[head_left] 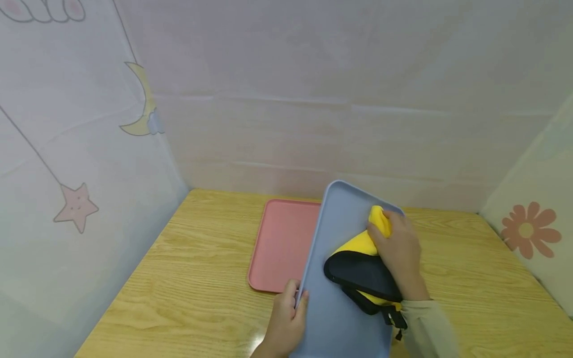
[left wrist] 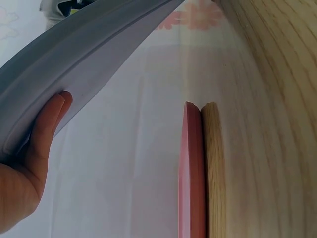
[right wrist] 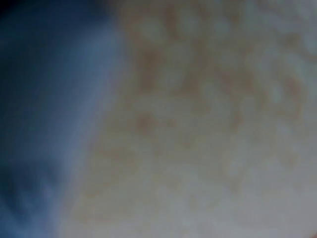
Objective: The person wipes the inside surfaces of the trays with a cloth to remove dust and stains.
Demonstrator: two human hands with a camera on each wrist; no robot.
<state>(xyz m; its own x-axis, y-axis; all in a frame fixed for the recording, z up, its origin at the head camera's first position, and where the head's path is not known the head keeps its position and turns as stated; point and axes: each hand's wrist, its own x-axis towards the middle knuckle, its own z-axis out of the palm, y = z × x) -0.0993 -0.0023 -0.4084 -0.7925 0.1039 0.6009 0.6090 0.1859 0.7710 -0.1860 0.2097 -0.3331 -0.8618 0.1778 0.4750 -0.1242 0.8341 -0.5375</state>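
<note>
The left hand [head_left: 285,319] grips the near-left edge of a blue-grey tray [head_left: 333,318], thumb over the rim and fingers behind, which seems to be what holds it tipped up. The right hand [head_left: 400,248] pinches the yellow end of a yellow-and-black cloth item [head_left: 360,271] near the tray's far right corner; the rest of the item lies across the tray's face, between the two hands. That split — one hand for the tray, one for the cloth — probably keeps the face steady under the cloth. Black straps hang below the right wrist, by the sleeve [head_left: 427,328], at the tray's right edge. Beyond the left hand a pink tray [head_left: 286,238] lies flat, its right side hidden by the blue one; the left wrist view shows a gap between the two. Whether the blue tray's lower edge touches anything cannot be told. Bare wooden table [head_left: 188,278] leaves room left of the left hand and right of the right hand, while the fabric wall [head_left: 286,134] rises past the far table edge, ahead of both.
</note>
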